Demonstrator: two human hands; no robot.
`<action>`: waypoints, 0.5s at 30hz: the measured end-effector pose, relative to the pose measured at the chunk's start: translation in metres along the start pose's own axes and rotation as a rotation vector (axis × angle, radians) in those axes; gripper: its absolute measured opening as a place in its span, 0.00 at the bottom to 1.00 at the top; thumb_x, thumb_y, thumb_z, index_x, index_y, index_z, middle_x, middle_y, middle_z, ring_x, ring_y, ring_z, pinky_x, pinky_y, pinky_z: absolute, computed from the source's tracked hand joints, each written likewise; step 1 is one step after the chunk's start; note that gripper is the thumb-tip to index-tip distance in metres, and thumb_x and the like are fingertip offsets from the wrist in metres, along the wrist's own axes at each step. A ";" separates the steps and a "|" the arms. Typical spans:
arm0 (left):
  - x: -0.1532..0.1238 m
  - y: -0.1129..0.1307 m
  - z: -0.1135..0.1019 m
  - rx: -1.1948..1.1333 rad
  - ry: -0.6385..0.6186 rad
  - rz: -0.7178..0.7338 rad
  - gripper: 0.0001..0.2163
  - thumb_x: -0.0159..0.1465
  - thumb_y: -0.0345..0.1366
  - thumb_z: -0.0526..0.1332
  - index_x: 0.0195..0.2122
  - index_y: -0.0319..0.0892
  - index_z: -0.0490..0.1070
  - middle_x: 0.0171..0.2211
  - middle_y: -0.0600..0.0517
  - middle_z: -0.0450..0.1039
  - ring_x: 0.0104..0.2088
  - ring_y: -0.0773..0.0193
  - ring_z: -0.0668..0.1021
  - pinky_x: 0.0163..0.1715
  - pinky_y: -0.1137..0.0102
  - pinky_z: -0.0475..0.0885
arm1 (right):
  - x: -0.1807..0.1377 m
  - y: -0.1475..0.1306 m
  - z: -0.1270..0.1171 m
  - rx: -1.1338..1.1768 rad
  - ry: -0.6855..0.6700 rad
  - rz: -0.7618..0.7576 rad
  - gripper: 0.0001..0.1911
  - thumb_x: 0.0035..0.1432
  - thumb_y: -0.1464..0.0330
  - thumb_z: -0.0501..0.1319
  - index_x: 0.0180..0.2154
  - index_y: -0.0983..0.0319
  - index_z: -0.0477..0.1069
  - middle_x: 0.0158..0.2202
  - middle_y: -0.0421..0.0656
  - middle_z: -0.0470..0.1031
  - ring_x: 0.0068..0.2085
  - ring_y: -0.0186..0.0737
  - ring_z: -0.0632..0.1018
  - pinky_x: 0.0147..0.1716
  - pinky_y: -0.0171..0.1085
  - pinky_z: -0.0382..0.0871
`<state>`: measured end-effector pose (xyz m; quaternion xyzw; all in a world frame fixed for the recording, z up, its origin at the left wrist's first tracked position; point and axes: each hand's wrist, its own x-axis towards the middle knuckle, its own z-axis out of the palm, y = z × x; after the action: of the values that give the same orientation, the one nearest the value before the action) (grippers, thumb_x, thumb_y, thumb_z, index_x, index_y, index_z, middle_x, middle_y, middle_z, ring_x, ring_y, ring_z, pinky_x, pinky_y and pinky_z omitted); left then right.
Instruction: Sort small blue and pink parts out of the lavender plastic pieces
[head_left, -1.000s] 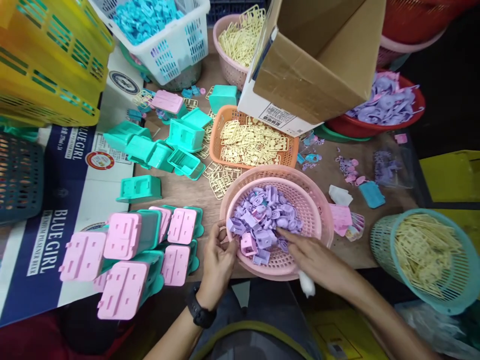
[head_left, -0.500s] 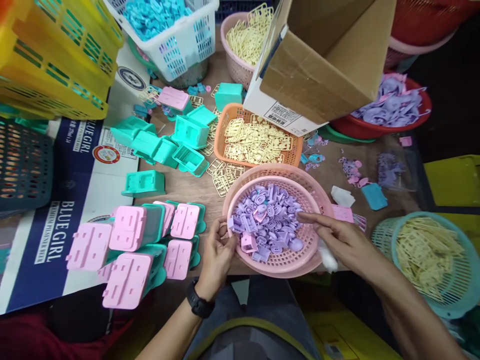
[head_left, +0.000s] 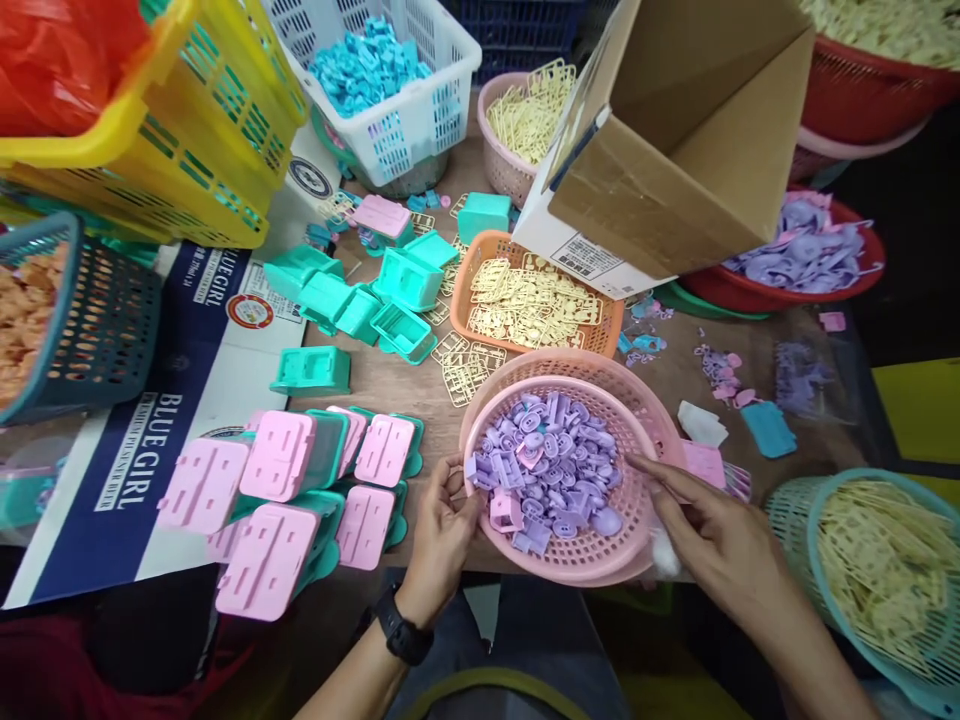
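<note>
The left hand (head_left: 439, 525) rests at the near-left rim of the pink basket (head_left: 645, 415), with its fingers curled by the edge. It may be pinching a small lilac bit, but the fingertips hide that, so whether it grips anything cannot be told. The right hand (head_left: 716, 535) sits at the basket's right rim, with its fingers stretched in over the lilac pieces (head_left: 551, 465). It is loose and holds none of them, though a white wad (head_left: 661, 552) peeks out under the palm.

The lilac pieces lie heaped inside the pink basket, at the front edge of the worktop (head_left: 390, 385), right before the person. To pick well, one hand should keep the basket from sliding off the edge. The other should take one piece at a time with light fingertips — a grab would tangle the small parts.

Just left of the basket lie pink-and-teal boxes (head_left: 289, 490). Behind it sits an orange tray (head_left: 609, 335) of cream frames.

The shapes of the lilac pieces are too small to tell apart. A cardboard box (head_left: 675, 160) hides what is behind it — and the teal basket (head_left: 787, 500) at the right is cut off by the picture's edge.
</note>
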<state>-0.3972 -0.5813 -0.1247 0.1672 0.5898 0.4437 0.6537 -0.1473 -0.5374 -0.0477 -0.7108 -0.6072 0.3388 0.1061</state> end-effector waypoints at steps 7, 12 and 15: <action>-0.008 0.003 -0.004 0.005 -0.002 0.055 0.18 0.61 0.43 0.67 0.48 0.42 0.68 0.46 0.43 0.80 0.45 0.55 0.82 0.45 0.64 0.77 | -0.002 0.042 0.010 -0.077 0.235 0.131 0.35 0.52 0.40 0.59 0.52 0.56 0.75 0.56 0.49 0.77 0.54 0.54 0.78 0.50 0.48 0.75; -0.012 0.004 -0.012 0.067 0.036 0.139 0.15 0.63 0.43 0.65 0.48 0.42 0.70 0.45 0.43 0.80 0.43 0.56 0.82 0.46 0.65 0.76 | -0.009 0.041 0.044 0.275 -0.103 0.291 0.28 0.50 0.39 0.62 0.35 0.57 0.76 0.27 0.41 0.76 0.32 0.44 0.77 0.33 0.39 0.75; -0.014 0.005 -0.019 0.101 0.058 0.164 0.15 0.64 0.43 0.64 0.50 0.43 0.70 0.46 0.44 0.79 0.42 0.57 0.82 0.44 0.67 0.76 | -0.015 0.037 0.060 0.399 -0.152 0.314 0.28 0.53 0.40 0.61 0.35 0.58 0.75 0.23 0.39 0.72 0.26 0.40 0.72 0.25 0.36 0.71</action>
<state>-0.4157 -0.5956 -0.1171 0.2349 0.6146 0.4700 0.5884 -0.1553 -0.5756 -0.1083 -0.7338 -0.4169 0.5165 0.1446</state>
